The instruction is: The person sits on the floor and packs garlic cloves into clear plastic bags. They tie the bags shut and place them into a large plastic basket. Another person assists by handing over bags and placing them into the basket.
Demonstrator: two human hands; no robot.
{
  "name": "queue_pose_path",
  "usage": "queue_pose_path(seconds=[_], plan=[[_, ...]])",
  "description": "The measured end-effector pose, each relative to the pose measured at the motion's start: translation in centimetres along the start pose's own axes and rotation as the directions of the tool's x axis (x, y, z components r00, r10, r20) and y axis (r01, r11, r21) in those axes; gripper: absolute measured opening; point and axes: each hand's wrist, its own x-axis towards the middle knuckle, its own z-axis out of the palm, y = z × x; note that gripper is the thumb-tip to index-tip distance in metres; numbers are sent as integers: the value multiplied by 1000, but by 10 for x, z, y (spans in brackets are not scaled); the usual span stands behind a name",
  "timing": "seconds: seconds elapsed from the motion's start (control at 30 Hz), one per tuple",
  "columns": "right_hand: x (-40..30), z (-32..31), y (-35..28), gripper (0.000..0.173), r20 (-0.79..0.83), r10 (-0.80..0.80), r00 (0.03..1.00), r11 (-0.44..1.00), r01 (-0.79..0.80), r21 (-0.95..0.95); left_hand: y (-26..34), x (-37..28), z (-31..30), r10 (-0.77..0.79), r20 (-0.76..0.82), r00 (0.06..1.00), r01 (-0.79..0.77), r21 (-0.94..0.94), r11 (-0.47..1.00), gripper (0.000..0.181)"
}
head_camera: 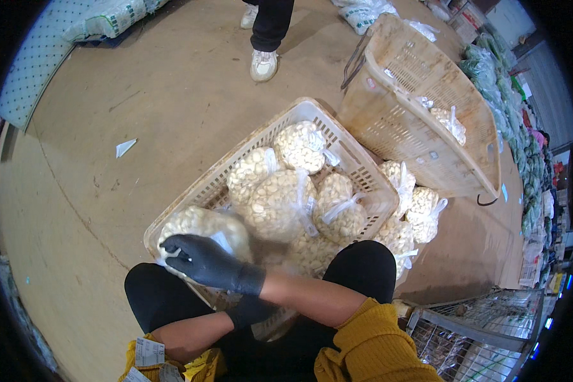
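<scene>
A pale plastic crate (363,167) sits before my knees, holding several clear bags of what look like peeled garlic cloves. My right hand (205,262), in a black glove, reaches across to the crate's left corner. Its curled fingers grip the near side of a plump bag (219,229) that carries a white label. Under my right forearm is my left hand (253,310), gloved in black too and mostly hidden, so its fingers cannot be made out. Tied bags (279,205) with white tape at their necks fill the crate's middle; another bag (313,250) lies near my right knee.
A second crate (410,114) stands tilted behind, with a bag (449,124) inside. More bags (401,210) lie on the floor (100,191) beside my crate. A wire cage (477,320) stands at right. A person's shoe (264,65) is ahead. Printed stickers (150,352) cling to my left sleeve.
</scene>
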Motion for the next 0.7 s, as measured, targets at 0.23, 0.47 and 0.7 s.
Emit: queue_pose_path(seconds=[0.23,0.47,0.7], plan=[[-19,-92,-1,26,-32,198,980,977,-195,83,46,12,-24,-349,241,906,209,462,862,30],[-113,-299,63,22,-641,379,667,900,-426,88,52,15,-21,-402,220,889,270,458,847,34],[-184,-309,148,78,-407,669,622,600,-775,-198,49,15,-22,-393,183,901,289,423,859,28]])
